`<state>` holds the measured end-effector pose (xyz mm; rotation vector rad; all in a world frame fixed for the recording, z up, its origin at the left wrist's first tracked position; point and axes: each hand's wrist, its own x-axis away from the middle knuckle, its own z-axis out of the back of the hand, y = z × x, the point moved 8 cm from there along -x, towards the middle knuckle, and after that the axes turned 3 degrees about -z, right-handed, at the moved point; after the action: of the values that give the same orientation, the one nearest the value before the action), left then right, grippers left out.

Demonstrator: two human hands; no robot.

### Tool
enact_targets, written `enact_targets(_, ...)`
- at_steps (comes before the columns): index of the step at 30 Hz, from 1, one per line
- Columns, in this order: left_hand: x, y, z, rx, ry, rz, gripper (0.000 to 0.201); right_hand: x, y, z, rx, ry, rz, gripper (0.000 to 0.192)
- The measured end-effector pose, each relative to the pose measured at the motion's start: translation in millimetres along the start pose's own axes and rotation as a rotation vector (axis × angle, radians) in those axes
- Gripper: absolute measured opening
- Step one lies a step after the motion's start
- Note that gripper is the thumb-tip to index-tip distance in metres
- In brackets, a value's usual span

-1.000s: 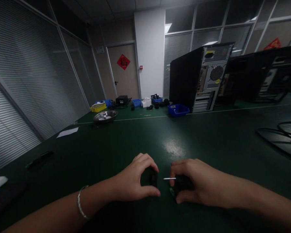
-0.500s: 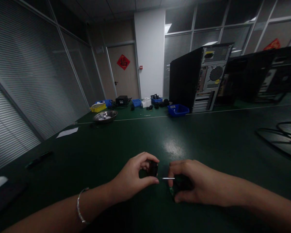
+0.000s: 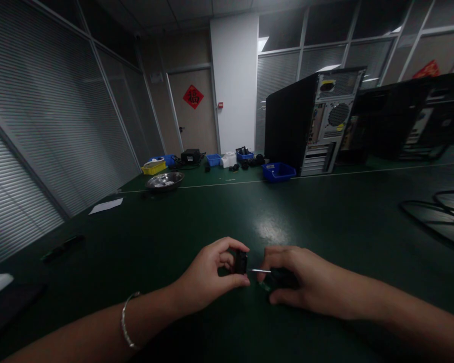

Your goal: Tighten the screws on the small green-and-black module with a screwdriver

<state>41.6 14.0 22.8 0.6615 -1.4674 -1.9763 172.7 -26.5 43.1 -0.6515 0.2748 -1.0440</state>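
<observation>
Pinching a small black boxy part (image 3: pixel 242 262) at its three o'clock, the left hand (image 3: pixel 211 271) is holding narrow, the right hand (image 3: pixel 308 280) is gripping a thin silver-shafted tool (image 3: pixel 260 270), its tip is pointing toward nine o'clock, close beside the part, touching or not I can't tell

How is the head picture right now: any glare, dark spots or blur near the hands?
Head view: dim overall, pale glare on the green tabletop beyond the right hand; same head view: the black piece in the left hand is too dark for detail, while the metal shaft shows bright, fine edges soft.
</observation>
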Motion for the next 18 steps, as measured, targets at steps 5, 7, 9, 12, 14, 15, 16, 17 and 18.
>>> enact_targets(5, -1.3, -2.7, -0.7, -0.027, -0.004, 0.002, 0.050, 1.7, -4.8, 2.2, 0.001, -0.013, 0.022, 0.023)
enact_targets(7, -1.3, -2.2, -0.7, -0.028, -0.007, -0.004, 0.050, 1.4, -5.4, 2.3, 0.001, -0.024, 0.029, 0.026)
enact_targets(9, -0.9, -0.9, -0.9, -0.025, -0.013, -0.011, 0.049, 0.9, -5.7, 2.1, 0.001, -0.026, 0.044, 0.026)
enact_targets(12, -0.2, 0.0, -0.8, -0.035, -0.018, -0.004, 0.048, 0.2, -2.9, 1.4, -0.003, -0.022, 0.034, 0.022)
enact_targets(14, 0.1, 0.3, -0.7, -0.048, -0.016, -0.001, 0.048, 0.0, 0.2, 1.0, -0.011, -0.021, 0.004, 0.022)
enact_targets(15, 0.3, 0.7, -0.7, -0.053, -0.014, -0.005, 0.048, 0.1, 1.3, 1.1, -0.015, -0.020, -0.008, 0.023)
enact_targets(16, 0.4, 1.2, -0.8, -0.056, -0.013, -0.011, 0.047, 0.2, 1.9, 1.2, -0.017, -0.020, -0.016, 0.024)
enact_targets(17, 0.5, 1.6, -1.0, -0.058, -0.013, -0.016, 0.047, 0.3, 2.1, 1.2, -0.018, -0.025, -0.021, 0.025)
enact_targets(18, 0.7, 1.8, -1.2, -0.060, -0.014, -0.018, 0.047, 0.4, 2.0, 1.0, -0.016, -0.031, -0.023, 0.025)
